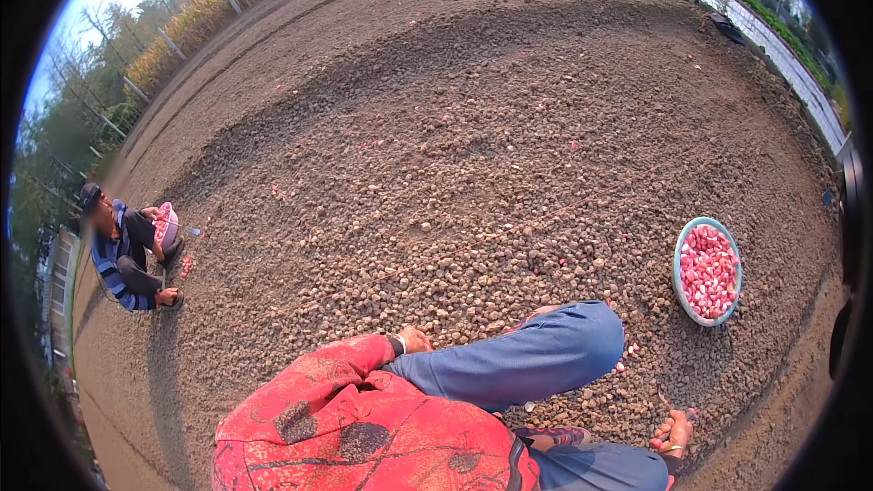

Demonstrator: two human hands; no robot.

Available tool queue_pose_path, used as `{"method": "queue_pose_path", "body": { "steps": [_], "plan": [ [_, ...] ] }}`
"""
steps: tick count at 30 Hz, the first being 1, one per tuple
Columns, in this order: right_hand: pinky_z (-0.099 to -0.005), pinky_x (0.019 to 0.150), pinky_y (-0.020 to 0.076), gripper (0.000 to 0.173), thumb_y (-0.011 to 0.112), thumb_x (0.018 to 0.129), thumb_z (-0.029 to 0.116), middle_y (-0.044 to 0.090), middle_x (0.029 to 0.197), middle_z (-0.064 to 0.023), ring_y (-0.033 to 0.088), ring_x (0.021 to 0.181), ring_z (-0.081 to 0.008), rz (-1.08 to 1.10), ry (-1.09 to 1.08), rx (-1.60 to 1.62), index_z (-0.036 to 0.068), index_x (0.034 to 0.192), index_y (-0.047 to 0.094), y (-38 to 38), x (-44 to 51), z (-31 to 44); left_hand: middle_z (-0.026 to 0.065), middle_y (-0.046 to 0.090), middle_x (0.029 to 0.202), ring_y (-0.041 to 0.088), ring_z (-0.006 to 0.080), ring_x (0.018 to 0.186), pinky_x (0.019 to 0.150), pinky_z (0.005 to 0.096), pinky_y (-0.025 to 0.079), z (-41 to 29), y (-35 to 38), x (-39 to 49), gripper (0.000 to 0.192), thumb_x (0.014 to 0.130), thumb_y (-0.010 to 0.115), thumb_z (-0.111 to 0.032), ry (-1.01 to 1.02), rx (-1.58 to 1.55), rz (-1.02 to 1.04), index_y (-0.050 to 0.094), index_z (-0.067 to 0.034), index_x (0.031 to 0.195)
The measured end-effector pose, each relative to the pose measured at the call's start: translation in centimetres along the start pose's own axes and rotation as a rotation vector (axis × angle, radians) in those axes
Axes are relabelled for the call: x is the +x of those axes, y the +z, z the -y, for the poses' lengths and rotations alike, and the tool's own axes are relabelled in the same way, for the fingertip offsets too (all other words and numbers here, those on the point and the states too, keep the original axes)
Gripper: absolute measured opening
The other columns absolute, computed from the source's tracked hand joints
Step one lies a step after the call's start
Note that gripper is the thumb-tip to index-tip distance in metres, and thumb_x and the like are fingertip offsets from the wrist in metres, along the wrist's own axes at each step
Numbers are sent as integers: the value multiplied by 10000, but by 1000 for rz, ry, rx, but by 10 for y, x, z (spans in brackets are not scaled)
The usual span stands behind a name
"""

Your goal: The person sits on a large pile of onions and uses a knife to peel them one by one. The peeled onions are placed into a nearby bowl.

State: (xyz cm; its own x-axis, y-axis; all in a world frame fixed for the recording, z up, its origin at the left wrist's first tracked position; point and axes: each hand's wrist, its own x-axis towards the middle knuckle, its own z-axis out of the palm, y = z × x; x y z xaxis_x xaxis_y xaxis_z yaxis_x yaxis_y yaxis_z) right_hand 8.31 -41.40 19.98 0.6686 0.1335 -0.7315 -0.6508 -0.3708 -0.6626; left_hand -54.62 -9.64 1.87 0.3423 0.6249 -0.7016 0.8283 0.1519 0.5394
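My left hand (414,339) rests low beside my bent knee, in a red patterned sleeve. Its fingers are partly hidden, so whether it holds something cannot be made out. At the lower right, my right hand (675,431) is closed around a small hand tool whose thin metal blade (663,397) points at the soil. Pink bits show at its fingers, perhaps cloves. Ahead of that hand stands a light-blue plastic basin (677,279) filled with pink-and-white cloves (709,271) that look like garlic. A few loose cloves (620,367) lie on the soil near my knee.
A taut string (539,219) crosses the cloddy soil (423,170). To the left, another person (129,252) squats by a pink basin (168,233) of similar cloves, with a tool beside it. Posts and yellowed plants line the far edge; pale sheeting (771,37) lies at upper right.
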Motion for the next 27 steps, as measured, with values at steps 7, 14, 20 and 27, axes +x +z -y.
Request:
{"method": "queue_pose_path", "body": {
  "steps": [7, 14, 20, 27],
  "plan": [
    [-291, 410, 413, 202, 639, 864, 215, 455, 571, 54, 462, 462, -84, 160, -48, -109, 118, 718, 540, 58, -41, -11, 75, 738, 825, 691, 138, 754, 678, 302, 563, 29, 27, -41, 175, 751, 787, -187, 269, 42, -174, 732, -50, 844],
    [-289, 414, 412, 194, 638, 865, 212, 458, 576, 55, 463, 466, -83, 300, -94, -209, 116, 725, 545, 157, -84, -5, 157, 698, 708, 682, 254, 560, 444, 351, 510, 43, 9, -93, 204, 876, 598, -184, -362, -980, -559, 655, 11, 865],
    [-287, 418, 412, 188, 637, 865, 209, 460, 581, 56, 464, 469, -82, 326, -102, -271, 113, 730, 549, 203, -107, -8, 154, 691, 718, 642, 253, 477, 392, 351, 495, 142, -55, -108, 131, 889, 582, -126, -493, -1144, -1020, 629, -8, 921],
    [-285, 422, 412, 180, 636, 866, 206, 463, 585, 56, 465, 473, -81, 298, -120, -362, 111, 737, 554, 238, -127, -17, 178, 707, 786, 692, 323, 713, 554, 416, 535, 216, -111, -108, 154, 796, 643, -176, -831, -743, -1269, 708, -43, 837]
  ]
}}
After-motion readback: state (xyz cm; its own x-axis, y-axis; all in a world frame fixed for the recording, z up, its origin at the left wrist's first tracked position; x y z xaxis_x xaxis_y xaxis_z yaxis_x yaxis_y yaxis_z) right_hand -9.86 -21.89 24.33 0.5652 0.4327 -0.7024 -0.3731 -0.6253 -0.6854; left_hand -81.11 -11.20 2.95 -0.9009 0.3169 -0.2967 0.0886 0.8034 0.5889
